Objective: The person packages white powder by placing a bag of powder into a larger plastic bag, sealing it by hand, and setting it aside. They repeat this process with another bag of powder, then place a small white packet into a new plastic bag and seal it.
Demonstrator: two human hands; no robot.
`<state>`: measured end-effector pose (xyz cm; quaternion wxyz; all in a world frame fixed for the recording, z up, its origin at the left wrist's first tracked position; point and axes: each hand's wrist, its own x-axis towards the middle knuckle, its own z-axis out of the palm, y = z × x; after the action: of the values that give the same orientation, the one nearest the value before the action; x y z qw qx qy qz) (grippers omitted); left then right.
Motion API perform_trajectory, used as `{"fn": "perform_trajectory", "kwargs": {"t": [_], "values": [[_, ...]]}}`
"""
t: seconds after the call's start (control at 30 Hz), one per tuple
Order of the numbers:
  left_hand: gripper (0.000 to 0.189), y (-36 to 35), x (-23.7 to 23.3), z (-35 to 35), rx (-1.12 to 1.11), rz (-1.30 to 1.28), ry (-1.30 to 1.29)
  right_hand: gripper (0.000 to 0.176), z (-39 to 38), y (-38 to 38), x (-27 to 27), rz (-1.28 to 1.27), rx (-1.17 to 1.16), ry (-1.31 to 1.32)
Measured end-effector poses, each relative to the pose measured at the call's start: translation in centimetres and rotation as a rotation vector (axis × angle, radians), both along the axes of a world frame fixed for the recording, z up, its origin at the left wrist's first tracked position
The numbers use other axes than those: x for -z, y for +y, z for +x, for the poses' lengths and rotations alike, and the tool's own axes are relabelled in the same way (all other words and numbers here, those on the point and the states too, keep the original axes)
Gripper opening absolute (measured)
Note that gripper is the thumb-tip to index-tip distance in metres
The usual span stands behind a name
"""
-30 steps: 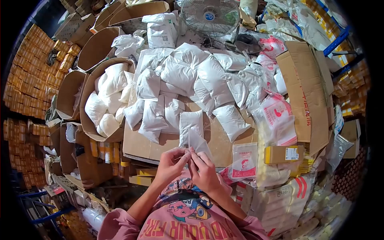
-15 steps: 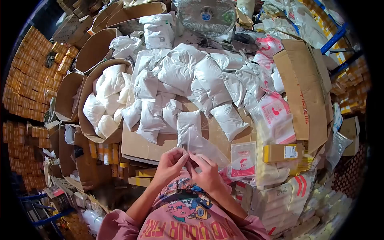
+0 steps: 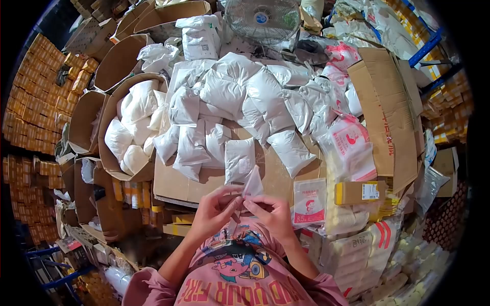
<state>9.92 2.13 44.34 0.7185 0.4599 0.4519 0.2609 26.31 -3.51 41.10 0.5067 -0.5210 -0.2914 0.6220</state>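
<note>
Close in front of my chest, both hands pinch a thin translucent plastic bag (image 3: 254,182), whose folded corner points up between them. My left hand (image 3: 219,206) is closed on its left side, fingertips near those of the other hand. On the right side, my right hand (image 3: 269,210) grips the bag with thumb and bent fingers. Just beyond my hands a filled white pouch (image 3: 239,157) lies on the cardboard (image 3: 176,184), a small pale patch near its middle. Another filled white pouch (image 3: 292,153) lies to its right.
More filled white pouches (image 3: 222,94) are heaped behind. At left stands a carton (image 3: 106,153) of white bags. To the right are a red-and-white printed bag (image 3: 309,201), a small brown box (image 3: 357,193) and a large cardboard flap (image 3: 383,117). A fan (image 3: 262,19) stands at the back.
The plastic bag was spread out to the right over the cardboard; now it is gathered into an upright point between my hands. My right hand has shifted slightly right.
</note>
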Motion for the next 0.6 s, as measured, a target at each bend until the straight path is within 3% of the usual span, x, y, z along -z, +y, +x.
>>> {"fn": "perform_trajectory", "kwargs": {"t": [0.3, 0.33, 0.43, 0.6], "values": [[0.031, -0.5, -3.4, 0.4, 0.205, 0.254, 0.124, 0.014, 1.1, 0.2, -4.4, -0.025, 0.065, 0.048], [0.038, -0.5, -2.9, 0.5, 0.233, 0.506, 0.229, 0.015, 1.2, 0.2, -4.9, -0.035, 0.051, 0.040], [0.045, -1.0, -3.6, 1.0, 0.281, 0.636, 0.358, 0.016, 1.1, 0.3, -5.0, -0.016, 0.046, -0.002], [0.044, -1.0, -3.0, 0.9, 0.302, 0.690, 0.369, 0.015, 0.5, 0.5, -4.7, 0.031, 0.078, -0.110]]}}
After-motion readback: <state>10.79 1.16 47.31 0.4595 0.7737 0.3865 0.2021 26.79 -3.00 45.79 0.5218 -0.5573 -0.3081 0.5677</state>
